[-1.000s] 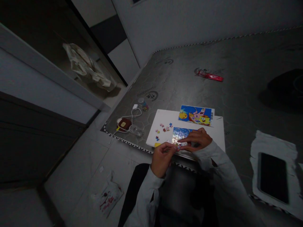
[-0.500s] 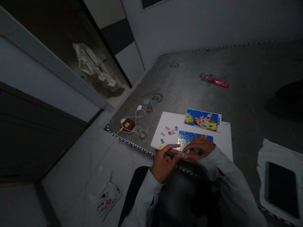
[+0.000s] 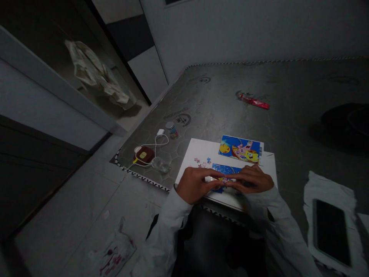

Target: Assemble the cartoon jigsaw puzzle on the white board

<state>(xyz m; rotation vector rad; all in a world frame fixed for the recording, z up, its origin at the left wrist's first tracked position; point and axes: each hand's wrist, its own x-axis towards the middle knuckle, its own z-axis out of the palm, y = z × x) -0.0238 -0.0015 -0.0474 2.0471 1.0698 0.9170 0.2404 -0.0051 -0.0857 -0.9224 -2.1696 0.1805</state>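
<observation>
My left hand [image 3: 196, 184] and my right hand [image 3: 250, 179] meet fingertip to fingertip above a partly assembled jigsaw puzzle [image 3: 226, 168] with a blue cartoon picture. Both pinch small yellow-and-pink puzzle pieces [image 3: 225, 180] between them; the fingers hide part of these and much of the puzzle. Beneath lies a white board [image 3: 269, 165]. Loose puzzle pieces [image 3: 203, 164] rest on it beyond my left hand. A reference picture card [image 3: 240, 149], showing the cartoon figures, lies on the board behind the puzzle.
On the grey mattress [image 3: 207, 111] are a lidded jar [image 3: 172, 130], a clear container [image 3: 161, 165], a brown box with a white cable [image 3: 144, 154] and a red packet [image 3: 254, 101]. At right a phone [image 3: 331, 231] lies on white cloth. A plastic bag [image 3: 115, 254] is on the floor.
Both hands have moved slightly up over the puzzle, carrying the small pieces from its near edge. My right hand has flattened out, fingertips facing the left ones. The whole view has shifted a little.
</observation>
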